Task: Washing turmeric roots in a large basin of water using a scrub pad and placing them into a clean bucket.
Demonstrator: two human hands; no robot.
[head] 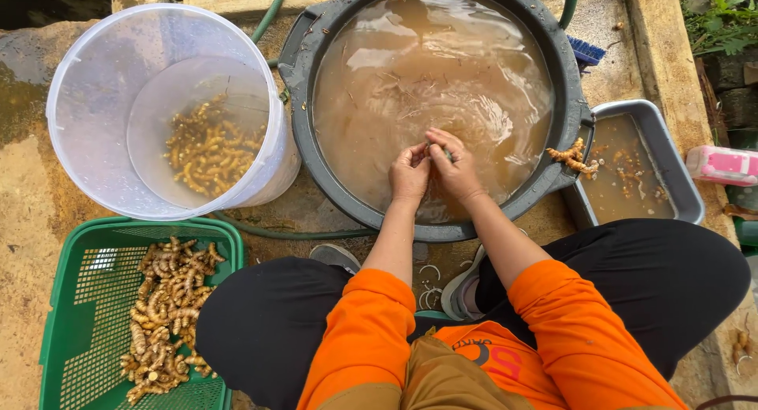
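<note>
Over the muddy water in the dark basin (568, 86), the left hand (409, 173) and right hand (455, 167) are pinching a small root piece (437, 149) between closed fingers, best rubbed gently just under the surface

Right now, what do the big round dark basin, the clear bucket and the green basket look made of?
Big round dark basin: likely moulded plastic, matte grey-black, with a thick rolled rim and moulded handle lugs.
Clear bucket: translucent plastic, slightly frosted; the yellow roots inside show through its wall.
Green basket: glossy plastic, its walls a moulded mesh of small holes.
</note>
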